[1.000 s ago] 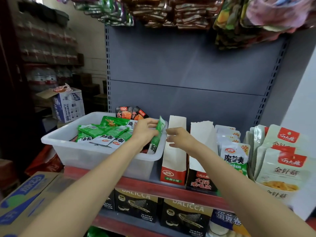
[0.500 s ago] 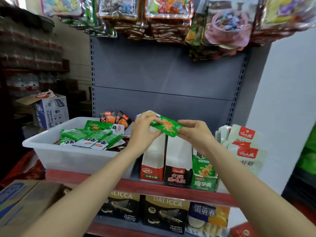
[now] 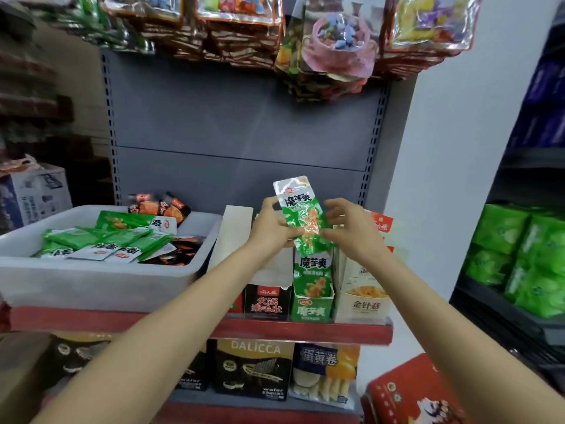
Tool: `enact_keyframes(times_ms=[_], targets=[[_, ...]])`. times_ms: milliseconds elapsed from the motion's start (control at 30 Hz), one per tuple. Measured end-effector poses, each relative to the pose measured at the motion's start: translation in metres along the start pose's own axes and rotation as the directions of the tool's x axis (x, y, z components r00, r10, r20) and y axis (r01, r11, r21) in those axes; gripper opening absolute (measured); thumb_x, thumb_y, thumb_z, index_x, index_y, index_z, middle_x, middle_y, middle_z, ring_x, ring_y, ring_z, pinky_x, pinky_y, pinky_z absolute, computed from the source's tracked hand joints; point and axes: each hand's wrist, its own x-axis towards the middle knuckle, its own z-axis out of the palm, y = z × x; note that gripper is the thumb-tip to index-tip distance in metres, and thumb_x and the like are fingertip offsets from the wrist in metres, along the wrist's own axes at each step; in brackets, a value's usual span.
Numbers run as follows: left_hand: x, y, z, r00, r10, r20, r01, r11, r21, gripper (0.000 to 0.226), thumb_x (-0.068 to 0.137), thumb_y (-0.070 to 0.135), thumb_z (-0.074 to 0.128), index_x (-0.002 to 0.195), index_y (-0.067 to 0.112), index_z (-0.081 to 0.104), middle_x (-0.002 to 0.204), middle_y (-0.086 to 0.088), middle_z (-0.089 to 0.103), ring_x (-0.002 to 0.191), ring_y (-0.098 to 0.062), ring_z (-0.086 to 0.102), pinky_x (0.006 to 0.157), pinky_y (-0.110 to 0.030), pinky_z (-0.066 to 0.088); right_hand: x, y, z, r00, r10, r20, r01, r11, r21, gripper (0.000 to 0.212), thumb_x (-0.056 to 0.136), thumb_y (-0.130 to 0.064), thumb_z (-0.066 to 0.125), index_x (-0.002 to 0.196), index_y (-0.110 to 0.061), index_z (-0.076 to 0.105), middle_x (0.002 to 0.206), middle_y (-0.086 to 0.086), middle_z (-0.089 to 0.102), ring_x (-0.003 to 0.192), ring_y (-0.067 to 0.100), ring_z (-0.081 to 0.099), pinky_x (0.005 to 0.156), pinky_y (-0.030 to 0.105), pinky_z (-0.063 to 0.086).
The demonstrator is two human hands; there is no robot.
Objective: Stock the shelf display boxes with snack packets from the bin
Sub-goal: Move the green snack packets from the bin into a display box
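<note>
Above display box (image 3: 312, 304), fingers (image 3: 269, 209) around packet (image 3: 302, 218)

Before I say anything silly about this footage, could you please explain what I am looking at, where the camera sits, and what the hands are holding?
There is no machine here. A person wears one wide-angle camera on the head, so you look forward and down along both bare arms.

The left hand and the right hand together hold one green snack packet, upright, pinched at its sides. It sits just above the green display box, which already shows a matching packet.

All this stands on a shop shelf with a red front edge. On its left is the white plastic bin, with more green packets and some dark orange ones. Beside the green box stand a black display box and a pale one. Wafer boxes sit on the shelf below, and bags of sweets hang overhead.
</note>
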Motion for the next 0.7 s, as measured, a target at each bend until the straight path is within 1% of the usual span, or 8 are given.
enact_keyframes(times_ms=[100,167,233,333,400,500,600,700], targets=[[-0.002,-0.008,0.005,0.988,0.144,0.058,-0.153,0.966,0.21,0.064,0.077,-0.004,0.071,0.124,0.019,0.036,0.095,-0.005,0.062,0.085,-0.022,0.066,0.07,-0.041,0.059,0.009,0.005,-0.011,0.991,-0.13,0.013,0.13,0.967,-0.221,0.069,0.08,-0.009,0.07,0.14,-0.016,0.038,0.123,0.012,0.053,0.111,0.024,0.054,0.078,0.017,0.03],[-0.003,-0.015,0.007,0.973,0.191,0.128,-0.224,0.914,0.337,0.067,0.077,-0.001,0.073,0.128,0.021,0.034,0.089,-0.004,0.059,0.08,-0.023,0.067,0.073,-0.04,0.057,0.015,0.007,-0.013,0.991,-0.118,0.058,0.128,0.966,-0.225,0.08,0.079,-0.009,0.072,0.146,-0.02,0.028,0.125,0.013,0.048,0.111,0.025,0.051,0.079,0.02,0.03],[-0.003,-0.021,0.008,0.965,0.196,0.174,-0.255,0.859,0.444,0.074,0.077,0.004,0.074,0.134,0.024,0.031,0.091,-0.007,0.057,0.079,-0.022,0.065,0.074,-0.032,0.055,0.021,0.007,-0.012,0.99,-0.103,0.094,0.122,0.966,-0.227,0.082,0.08,-0.01,0.072,0.147,-0.022,0.025,0.127,0.012,0.045,0.112,0.026,0.05,0.083,0.023,0.033],[-0.001,-0.026,0.008,0.958,0.224,0.179,-0.285,0.808,0.516,0.076,0.075,0.009,0.077,0.135,0.025,0.032,0.086,-0.004,0.057,0.075,-0.013,0.06,0.066,-0.018,0.047,0.026,0.009,-0.01,0.986,-0.144,0.086,0.165,0.922,-0.35,0.051,0.085,-0.01,0.066,0.131,-0.016,0.047,0.118,0.013,0.057,0.11,0.03,0.054,0.08,0.029,0.038],[0.0,-0.028,0.009,0.958,0.221,0.184,-0.287,0.785,0.549,0.077,0.072,0.012,0.08,0.133,0.021,0.034,0.077,0.002,0.055,0.072,-0.012,0.057,0.066,-0.021,0.044,0.026,0.009,-0.011,0.988,-0.144,0.052,0.153,0.906,-0.396,0.03,0.087,-0.006,0.058,0.116,-0.016,0.057,0.105,0.013,0.065,0.102,0.033,0.058,0.074,0.033,0.044],[0.0,-0.03,0.012,0.956,0.217,0.197,-0.292,0.746,0.598,0.079,0.071,0.016,0.082,0.134,0.018,0.035,0.082,0.003,0.053,0.079,-0.017,0.055,0.075,-0.031,0.046,0.022,0.008,-0.01,0.988,-0.148,0.043,0.152,0.905,-0.397,0.021,0.086,-0.004,0.056,0.102,-0.017,0.062,0.093,0.012,0.067,0.093,0.034,0.06,0.073,0.041,0.051],[0.002,-0.029,0.013,0.951,0.263,0.162,-0.308,0.767,0.562,0.075,0.072,0.015,0.08,0.132,0.021,0.035,0.096,0.0,0.053,0.082,-0.017,0.056,0.076,-0.029,0.047,0.019,0.006,-0.005,0.983,-0.157,0.095,0.181,0.903,-0.39,0.02,0.086,-0.004,0.056,0.098,-0.016,0.065,0.09,0.011,0.067,0.088,0.031,0.061,0.069,0.036,0.05],[0.0,-0.03,0.01,0.936,0.325,0.137,-0.346,0.77,0.536,0.058,0.078,0.012,0.075,0.124,0.023,0.042,0.096,0.003,0.052,0.072,-0.011,0.056,0.073,-0.03,0.05,0.017,0.009,0.001,0.972,-0.13,0.196,0.207,0.868,-0.452,0.011,0.085,-0.007,0.059,0.086,-0.016,0.065,0.077,0.005,0.061,0.079,0.028,0.055,0.058,0.029,0.039]])
